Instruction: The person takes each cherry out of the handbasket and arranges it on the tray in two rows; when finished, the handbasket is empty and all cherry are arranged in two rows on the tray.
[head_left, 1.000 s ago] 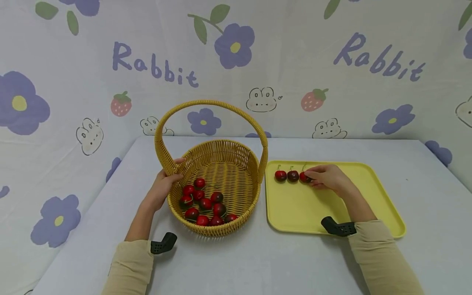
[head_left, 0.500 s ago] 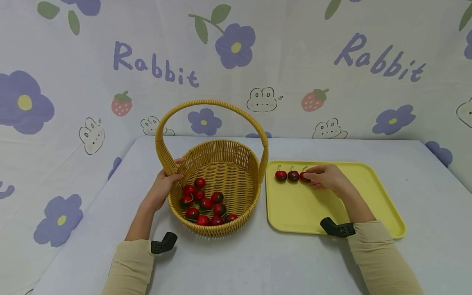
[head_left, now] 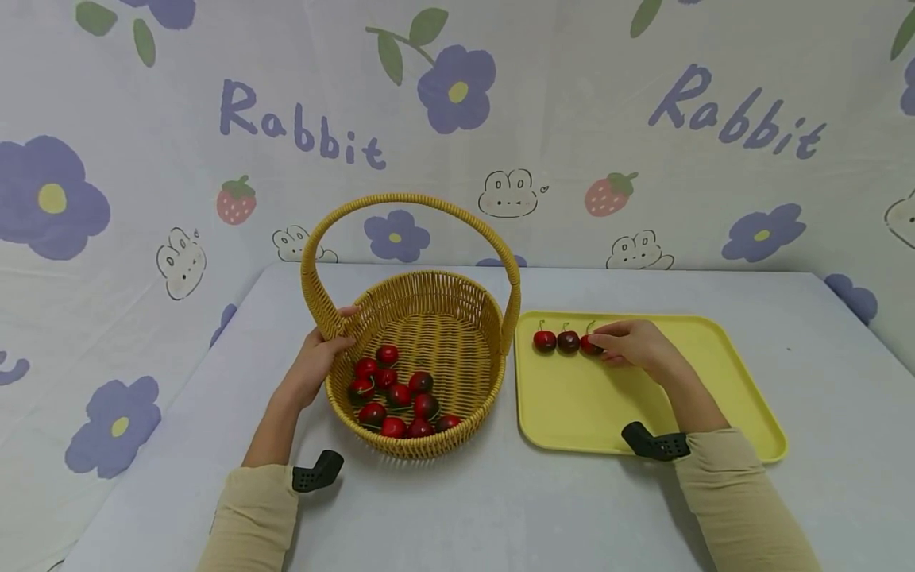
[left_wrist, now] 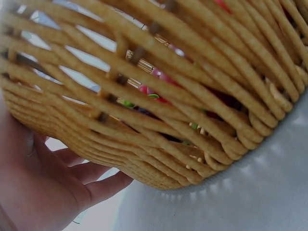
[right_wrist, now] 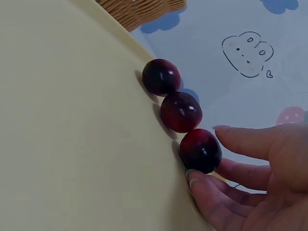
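A woven yellow basket [head_left: 429,295] with a tall handle holds several red cherries [head_left: 396,393]. My left hand [head_left: 330,338] grips its left rim at the foot of the handle, and the left wrist view shows the hand [left_wrist: 48,187] against the woven wall [left_wrist: 192,96]. Three cherries lie in a row on the yellow tray [head_left: 586,397]. My right hand [head_left: 606,347] pinches the rightmost cherry [head_left: 589,344]. In the right wrist view thumb and fingers [right_wrist: 226,163] close round that cherry [right_wrist: 200,150], next to the other two [right_wrist: 181,111].
Basket and tray stand side by side on a pale table [head_left: 465,508]. A printed cloth with flowers and rabbits [head_left: 457,119] hangs behind. Black wrist mounts [head_left: 318,470] sit on both beige sleeves.
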Demonstrator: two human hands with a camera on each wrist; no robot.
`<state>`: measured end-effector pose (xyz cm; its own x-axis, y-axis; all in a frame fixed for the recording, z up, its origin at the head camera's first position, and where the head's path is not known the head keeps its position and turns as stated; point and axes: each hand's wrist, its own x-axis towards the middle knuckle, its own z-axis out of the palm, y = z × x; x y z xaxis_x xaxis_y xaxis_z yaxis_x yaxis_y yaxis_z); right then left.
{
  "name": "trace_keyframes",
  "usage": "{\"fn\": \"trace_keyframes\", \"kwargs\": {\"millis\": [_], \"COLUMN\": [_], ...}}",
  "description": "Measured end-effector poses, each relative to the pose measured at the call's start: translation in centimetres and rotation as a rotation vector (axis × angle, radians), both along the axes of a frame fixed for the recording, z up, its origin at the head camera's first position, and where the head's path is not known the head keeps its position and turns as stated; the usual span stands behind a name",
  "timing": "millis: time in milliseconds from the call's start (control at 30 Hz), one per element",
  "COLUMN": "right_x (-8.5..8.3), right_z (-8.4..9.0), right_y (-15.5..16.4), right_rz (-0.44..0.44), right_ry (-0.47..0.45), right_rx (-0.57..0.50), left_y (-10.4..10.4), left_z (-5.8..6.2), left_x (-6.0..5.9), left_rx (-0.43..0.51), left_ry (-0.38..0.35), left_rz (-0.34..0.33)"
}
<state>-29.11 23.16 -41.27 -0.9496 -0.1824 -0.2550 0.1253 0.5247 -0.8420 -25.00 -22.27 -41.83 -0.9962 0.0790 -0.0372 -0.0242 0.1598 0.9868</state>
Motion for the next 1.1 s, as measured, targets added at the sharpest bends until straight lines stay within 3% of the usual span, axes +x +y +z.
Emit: {"fn": "trace_keyframes", "kwargs": {"millis": [400,633,900,1100], "right_x": [0.2,0.4,0.9,1.3], "right_z": [1.5,2.7,3.8,4.2], "right_y": [1.3,2.3,2.5,1.5], "right_rz": [0.011,0.098,0.296,0.468], "right_ry": [-0.017,0.007,-0.006,0.067], "right_rx": [0.004,-0.156,-0.491,-0.534], "left_y": [-0.1,-0.1,0.0,-0.1], "left_z": [0.0,-0.2,-0.2,-0.2], "left_x": [-0.1,-0.1,-0.2,-0.2], "left_rx": [0.0,0.001,-0.004,-0.002], "left_ry": [-0.003,0.001,0.008,0.005], "left_rz": [-0.001,0.002,0.003,0.004]}}
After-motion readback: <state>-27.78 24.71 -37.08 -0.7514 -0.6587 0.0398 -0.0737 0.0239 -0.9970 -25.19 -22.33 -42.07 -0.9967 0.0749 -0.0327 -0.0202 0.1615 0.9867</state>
